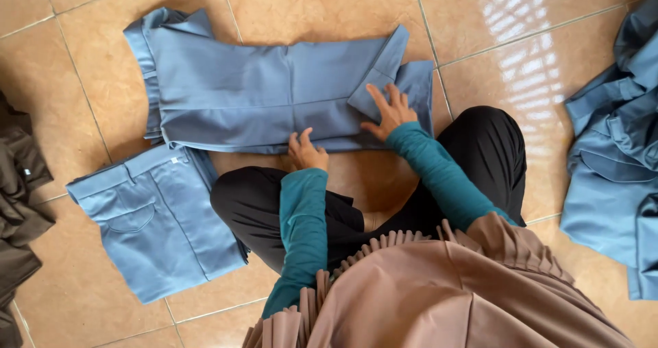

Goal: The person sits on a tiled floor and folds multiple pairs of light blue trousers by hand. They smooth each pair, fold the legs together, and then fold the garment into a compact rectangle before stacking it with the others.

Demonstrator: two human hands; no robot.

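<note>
A pair of blue trousers point(247, 91) lies flat across the tiled floor in front of me, its leg ends at the right partly folded over. My right hand point(389, 112) rests flat with spread fingers on that folded leg end. My left hand point(306, 151) presses fingertips on the trousers' near edge at the middle. Both arms wear teal sleeves. I sit cross-legged in black trousers and a brown pleated garment.
A folded pair of blue trousers point(154, 218) lies at the left by my knee. A heap of blue garments point(613, 149) sits at the right edge. Dark clothes point(17, 204) lie at the far left. The floor point(322, 5) is tan tile.
</note>
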